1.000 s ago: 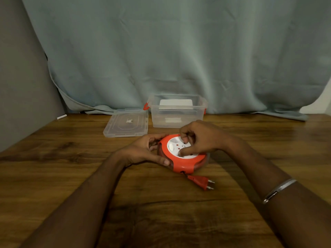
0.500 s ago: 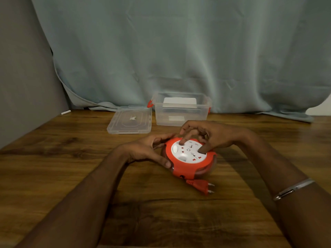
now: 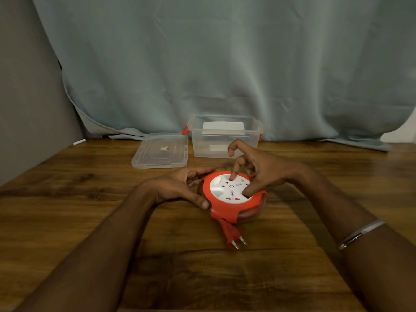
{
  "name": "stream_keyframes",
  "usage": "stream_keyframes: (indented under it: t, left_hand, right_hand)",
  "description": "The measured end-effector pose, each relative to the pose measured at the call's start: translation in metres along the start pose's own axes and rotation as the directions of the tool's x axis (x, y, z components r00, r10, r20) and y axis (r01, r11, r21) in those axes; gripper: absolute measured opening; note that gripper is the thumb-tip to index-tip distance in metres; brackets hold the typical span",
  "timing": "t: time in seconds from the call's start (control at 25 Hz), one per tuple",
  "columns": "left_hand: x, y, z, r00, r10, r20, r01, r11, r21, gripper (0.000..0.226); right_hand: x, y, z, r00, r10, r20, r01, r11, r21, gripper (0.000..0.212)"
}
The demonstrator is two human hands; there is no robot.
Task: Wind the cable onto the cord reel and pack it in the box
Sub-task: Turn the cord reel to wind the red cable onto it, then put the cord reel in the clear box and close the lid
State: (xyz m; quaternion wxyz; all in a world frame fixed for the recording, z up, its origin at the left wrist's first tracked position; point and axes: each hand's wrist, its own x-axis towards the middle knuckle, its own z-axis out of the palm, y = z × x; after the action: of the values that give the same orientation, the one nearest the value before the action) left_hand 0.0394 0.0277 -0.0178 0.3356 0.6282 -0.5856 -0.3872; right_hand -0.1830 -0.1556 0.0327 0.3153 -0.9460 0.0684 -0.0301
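Since only the plug [image 3: 234, 237] and a short stub of cable trail from the cord reel [image 3: 233, 197] on the table [image 3: 90, 221], winding looks nearly done — packing remains. The left hand [image 3: 180, 188] grips the reel's rim; the right hand [image 3: 258, 172] presses fingertips on its white face. The box [image 3: 225, 136] stands open behind — lid [image 3: 161, 152] beside it.

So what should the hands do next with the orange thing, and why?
Probably lift the cord reel toward the open box. Only the plug sticks out, so the cable looks wound. The left hand grips the rim, the right hand touches the white face, and the lid lies beside the box.
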Motion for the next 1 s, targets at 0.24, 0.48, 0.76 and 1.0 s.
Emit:
stream_keyframes:
  t: [0.24,0.48,0.76,1.0]
  left_hand:
    - [0.002,-0.004,-0.004,1.0,0.006,-0.005,-0.006,1.0,-0.003,0.121]
    - [0.004,-0.006,-0.006,1.0,-0.013,0.007,0.013,1.0,-0.01,0.124]
    - [0.003,-0.002,0.0,1.0,0.0,0.026,-0.001,0.999,0.036,0.136]
    - [-0.002,0.017,0.014,0.989,-0.01,0.149,-0.015,0.986,0.169,0.126]
  right_hand:
    - [0.001,-0.007,0.006,0.993,0.043,-0.109,-0.056,0.991,-0.121,0.079]
    - [0.006,-0.009,0.016,0.98,0.035,-0.198,-0.087,0.961,-0.261,0.065]
    - [0.001,-0.011,0.005,0.99,0.123,-0.064,-0.125,0.992,-0.026,0.034]
    - [0.015,0.036,0.003,0.809,0.114,-0.576,-0.124,0.992,0.023,0.028]
